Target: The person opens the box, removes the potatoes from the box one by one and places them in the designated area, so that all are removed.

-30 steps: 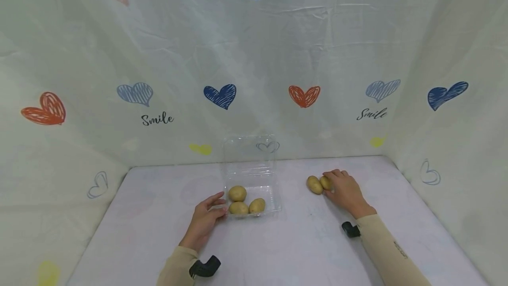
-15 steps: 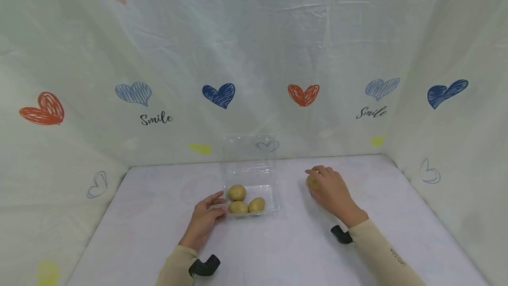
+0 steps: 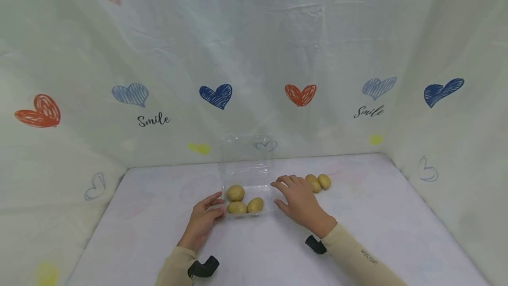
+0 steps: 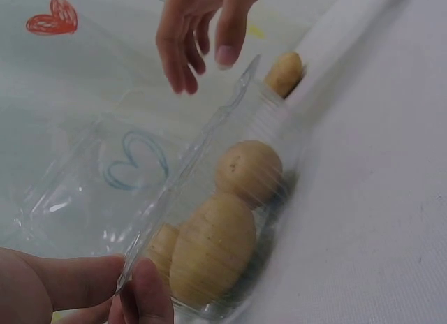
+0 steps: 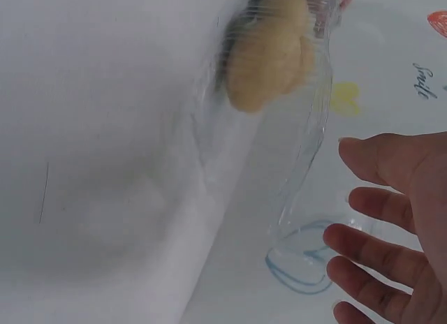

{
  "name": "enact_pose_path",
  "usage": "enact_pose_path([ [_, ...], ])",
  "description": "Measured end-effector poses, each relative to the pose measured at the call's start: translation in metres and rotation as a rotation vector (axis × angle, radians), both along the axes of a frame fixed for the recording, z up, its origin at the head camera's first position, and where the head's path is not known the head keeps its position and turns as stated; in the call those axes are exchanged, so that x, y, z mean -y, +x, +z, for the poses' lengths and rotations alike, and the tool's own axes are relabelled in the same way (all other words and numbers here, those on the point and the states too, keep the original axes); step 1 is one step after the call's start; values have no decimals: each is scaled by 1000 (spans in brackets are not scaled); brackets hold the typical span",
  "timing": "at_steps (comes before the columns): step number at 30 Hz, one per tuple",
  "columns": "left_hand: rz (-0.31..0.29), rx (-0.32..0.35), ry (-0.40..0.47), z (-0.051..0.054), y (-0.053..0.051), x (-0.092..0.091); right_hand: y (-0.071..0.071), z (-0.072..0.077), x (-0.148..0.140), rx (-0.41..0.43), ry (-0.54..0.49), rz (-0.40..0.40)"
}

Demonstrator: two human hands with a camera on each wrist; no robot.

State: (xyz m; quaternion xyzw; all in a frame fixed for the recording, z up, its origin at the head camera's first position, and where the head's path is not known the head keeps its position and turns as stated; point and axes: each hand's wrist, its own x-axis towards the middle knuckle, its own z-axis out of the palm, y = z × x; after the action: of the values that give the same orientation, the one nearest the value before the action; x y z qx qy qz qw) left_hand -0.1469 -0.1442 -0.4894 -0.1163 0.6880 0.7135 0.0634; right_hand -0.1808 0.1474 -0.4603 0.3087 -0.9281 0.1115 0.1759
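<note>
Potatoes (image 3: 255,205): yellow-brown, rounded; three in the clear box (image 3: 262,192) (lid (image 3: 247,154) up), two side by side on the table (image 3: 258,255).
Left hand (image 3: 201,220): I'm pinching the box.
Right hand (image 3: 302,203): mine, spread loosely near it.

Heart-printed pale cloth walls (image 3: 254,52)

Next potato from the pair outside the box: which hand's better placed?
Right, I'd say. The right hand looks empty and is nearer the two loose potatoes. The left hand is across the clear box from them, pinching its rim.
</note>
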Motion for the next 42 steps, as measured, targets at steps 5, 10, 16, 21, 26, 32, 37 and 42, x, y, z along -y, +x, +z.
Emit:
enact_pose_path([
  [5,-3,12,-9,-2,4,0,6,-7,16,-15,20,-3],
  [10,-6,2,8,-3,7,0,6,-11,27,-39,69,16],
  [16,-8,-6,18,-2,8,0,5,-10,37,-69,80,33],
  [21,-4,-8,12,-2,6,1,2,-5,46,-42,120,31],
  [26,2,-8,12,-1,4,0,-3,-2,53,24,175,4],
  [32,-7,-30,25,-1,3,1,-9,-1,59,57,184,10],
  [37,-11,-30,26,-3,2,1,-13,1,63,74,192,27],
  [42,-12,-31,25,-2,1,1,-16,1,64,107,200,48],
])
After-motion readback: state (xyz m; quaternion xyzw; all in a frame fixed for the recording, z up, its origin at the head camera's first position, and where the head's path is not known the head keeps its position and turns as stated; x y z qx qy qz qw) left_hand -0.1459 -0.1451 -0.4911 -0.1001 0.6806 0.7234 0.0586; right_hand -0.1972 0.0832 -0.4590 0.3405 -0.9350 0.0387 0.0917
